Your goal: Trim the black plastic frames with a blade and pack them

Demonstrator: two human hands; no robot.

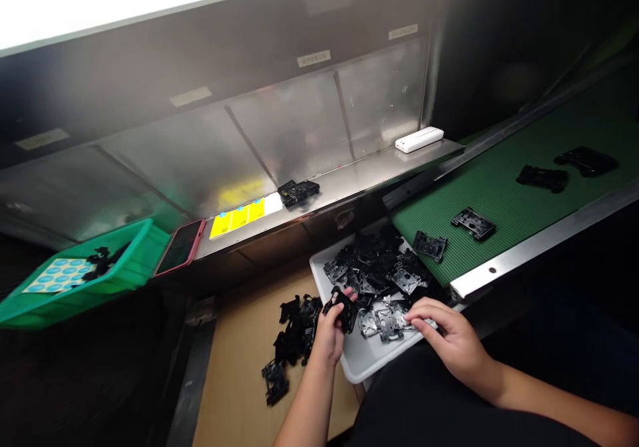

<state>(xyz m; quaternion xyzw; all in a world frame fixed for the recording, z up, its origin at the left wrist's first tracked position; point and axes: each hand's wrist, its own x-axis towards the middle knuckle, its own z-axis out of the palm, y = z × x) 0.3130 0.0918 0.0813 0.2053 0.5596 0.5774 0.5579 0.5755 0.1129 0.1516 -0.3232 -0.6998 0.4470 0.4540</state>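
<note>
My left hand is closed around a black moulded plastic part, holding it above the left side of a white tray. The tray holds a heap of similar black parts, some of them catching the light. Over the tray's near right edge, my right hand has its thumb and fingers drawn together. Its fingertips are right by a shiny part in the tray. Whether they grip that part or something small, I cannot make out.
More black parts lie on the brown board. Several parts ride on the green conveyor belt. The metal shelf bears a white device, yellow labels and black parts. A phone lies beside a green bin.
</note>
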